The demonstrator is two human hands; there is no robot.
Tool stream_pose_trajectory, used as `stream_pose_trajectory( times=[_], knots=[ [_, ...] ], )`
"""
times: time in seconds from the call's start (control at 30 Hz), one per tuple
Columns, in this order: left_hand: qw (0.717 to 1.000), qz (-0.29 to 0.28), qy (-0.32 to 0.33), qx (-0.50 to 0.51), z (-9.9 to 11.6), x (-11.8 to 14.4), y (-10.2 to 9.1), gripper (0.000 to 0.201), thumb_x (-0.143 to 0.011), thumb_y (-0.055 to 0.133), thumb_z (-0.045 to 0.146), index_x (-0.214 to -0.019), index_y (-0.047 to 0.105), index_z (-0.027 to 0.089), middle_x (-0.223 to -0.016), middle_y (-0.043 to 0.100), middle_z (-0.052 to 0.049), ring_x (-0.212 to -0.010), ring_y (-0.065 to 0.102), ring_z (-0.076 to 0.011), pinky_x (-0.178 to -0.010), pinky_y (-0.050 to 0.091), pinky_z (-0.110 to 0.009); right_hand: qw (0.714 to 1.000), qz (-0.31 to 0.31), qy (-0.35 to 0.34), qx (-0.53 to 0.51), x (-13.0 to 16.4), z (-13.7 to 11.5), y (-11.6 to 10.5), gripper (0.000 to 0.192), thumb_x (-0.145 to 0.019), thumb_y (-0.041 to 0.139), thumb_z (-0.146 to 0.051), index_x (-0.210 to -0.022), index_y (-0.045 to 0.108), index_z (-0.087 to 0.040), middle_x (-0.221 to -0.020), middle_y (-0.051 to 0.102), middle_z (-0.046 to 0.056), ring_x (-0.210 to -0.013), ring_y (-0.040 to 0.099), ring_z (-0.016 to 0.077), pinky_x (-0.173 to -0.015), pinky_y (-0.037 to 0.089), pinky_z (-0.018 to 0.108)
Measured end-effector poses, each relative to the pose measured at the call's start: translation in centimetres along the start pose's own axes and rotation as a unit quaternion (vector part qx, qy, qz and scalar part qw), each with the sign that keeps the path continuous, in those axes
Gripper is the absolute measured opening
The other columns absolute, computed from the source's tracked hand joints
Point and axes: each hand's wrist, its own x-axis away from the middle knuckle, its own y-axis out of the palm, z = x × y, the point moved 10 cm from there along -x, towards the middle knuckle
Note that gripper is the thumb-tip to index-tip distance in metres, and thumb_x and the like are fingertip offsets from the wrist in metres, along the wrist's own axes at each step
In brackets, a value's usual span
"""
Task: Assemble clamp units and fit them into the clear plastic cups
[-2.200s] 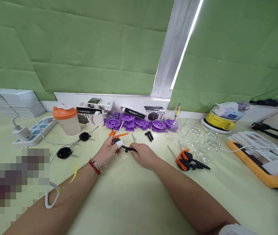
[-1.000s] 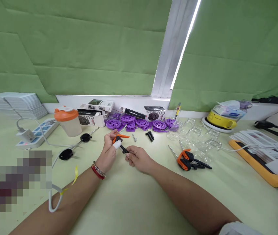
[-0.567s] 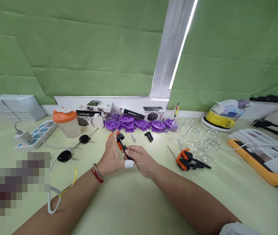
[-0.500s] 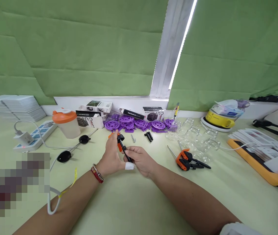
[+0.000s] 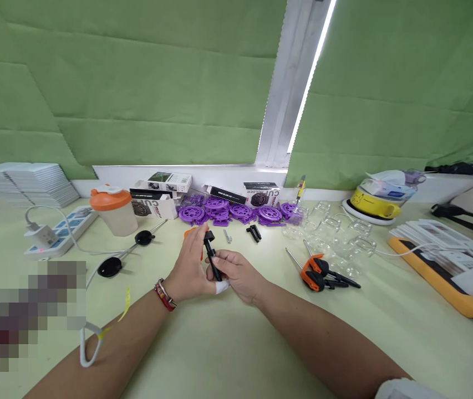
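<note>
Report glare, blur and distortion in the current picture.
Head view: the bright strip between the green coverings is washed out; head view: a pixelated patch covers the lower left; head view: the forearms look stretched toward the bottom corners; head view: the left hand, right hand and black part between them show no strong blur.

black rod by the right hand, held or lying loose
Held: the right hand has its fingers on the black rod, with the left hand close beside it.
</note>
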Motion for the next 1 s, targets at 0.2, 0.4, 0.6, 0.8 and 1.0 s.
stream_pose_trajectory(
  times=[0.2, 0.4, 0.6, 0.8, 1.0],
  knots=[
    [1.0, -0.021, 0.016, 0.011, 0.7, -0.2, -0.5, 0.107, -0.053, 0.072, 0.038, -0.142, 0.017, 0.016, -0.131, 0.041, -0.017, -0.123, 0.038, -0.0346, -0.101, 0.034, -0.051, 0.999, -0.018, 0.014, 0.031, 0.1, 0.2, 0.2, 0.032, -0.078, 0.063, -0.045, -0.084, 0.059, -0.014, -0.067, 0.063, 0.002, -0.059, 0.055, 0.011, -0.058, 0.038, 0.024],
    [0.982, -0.115, -0.113, 0.1, -1.0, 0.1, 0.9, 0.106, -0.051, 0.075, 0.039, -0.14, 0.022, 0.016, -0.127, 0.045, -0.015, -0.116, 0.045, -0.0314, -0.098, 0.038, -0.047, 0.988, -0.088, 0.022, 0.122, -0.2, -0.2, -0.4, 0.039, -0.079, 0.059, -0.051, -0.075, 0.059, -0.013, -0.063, 0.061, 0.002, -0.053, 0.051, 0.0088, -0.054, 0.04, 0.023],
    [0.856, -0.207, -0.337, 0.334, -2.3, 2.0, 3.6, 0.07, -0.063, 0.066, 0.041, -0.126, 0.043, 0.019, -0.099, 0.057, -0.006, -0.091, 0.056, -0.0224, -0.079, 0.045, -0.035, 0.913, 0.153, 0.033, 0.376, -2.0, -1.2, -10.9, 0.018, -0.086, 0.047, -0.027, -0.093, 0.058, -0.014, -0.077, 0.064, 0.005, -0.053, 0.052, 0.0094, -0.048, 0.041, 0.022],
    [0.738, -0.23, -0.458, 0.439, -2.6, 4.4, 5.5, 0.05, -0.066, 0.059, 0.049, -0.107, 0.056, 0.02, -0.069, 0.051, 0.002, -0.061, 0.048, -0.0131, -0.057, 0.036, -0.025, 0.811, 0.224, -0.017, 0.54, -3.6, -2.3, -13.2, 0.023, -0.084, 0.047, -0.015, -0.099, 0.064, -0.017, -0.09, 0.064, 0.006, -0.079, 0.057, 0.0158, -0.072, 0.043, 0.028],
    [0.726, -0.238, -0.475, 0.436, -2.5, 4.3, 5.6, 0.048, -0.067, 0.058, 0.051, -0.103, 0.059, 0.019, -0.058, 0.046, 0.005, -0.052, 0.04, -0.0108, -0.052, 0.031, -0.023, 0.769, 0.2, -0.015, 0.607, -4.8, -2.4, -12.2, 0.019, -0.082, 0.054, -0.017, -0.091, 0.07, -0.02, -0.101, 0.062, 0.008, -0.09, 0.056, 0.0195, -0.078, 0.038, 0.028]
  ],
)
